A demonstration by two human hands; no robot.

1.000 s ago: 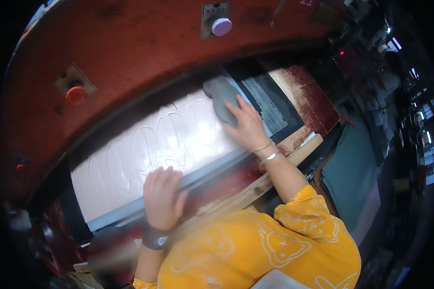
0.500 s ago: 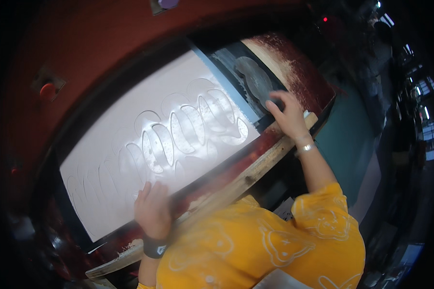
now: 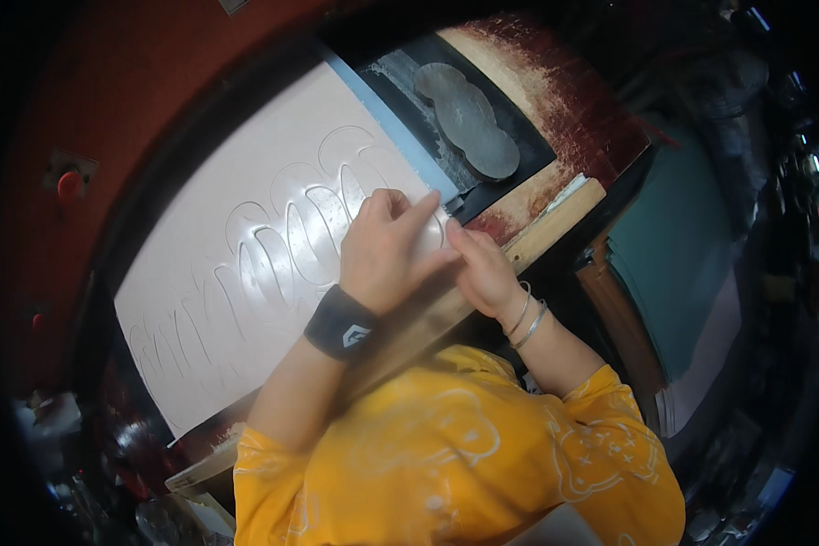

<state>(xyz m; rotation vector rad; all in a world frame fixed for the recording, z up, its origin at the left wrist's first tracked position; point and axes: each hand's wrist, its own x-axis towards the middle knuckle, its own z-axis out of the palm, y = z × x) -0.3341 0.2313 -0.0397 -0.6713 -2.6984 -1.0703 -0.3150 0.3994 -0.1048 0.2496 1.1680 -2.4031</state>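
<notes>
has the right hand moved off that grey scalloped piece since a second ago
Yes. The right hand has left the grey scalloped piece and come down to the white sheet's near edge, beside the left hand.

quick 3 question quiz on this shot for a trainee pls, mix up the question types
1. True or false: the left hand rests on the large pale sheet with oval cut outlines.
2. Where does the grey lobed cut-out piece lie? A) on the dark bed beyond the sheet's end B) in the right hand C) on the wooden rail
3. Fill in: the left wrist wears a black ___.

Key
1. True; both hands meet at the sheet's near corner.
2. A; no hand touches it.
3. Wristband. The right wrist wears thin silver bangles.
</notes>
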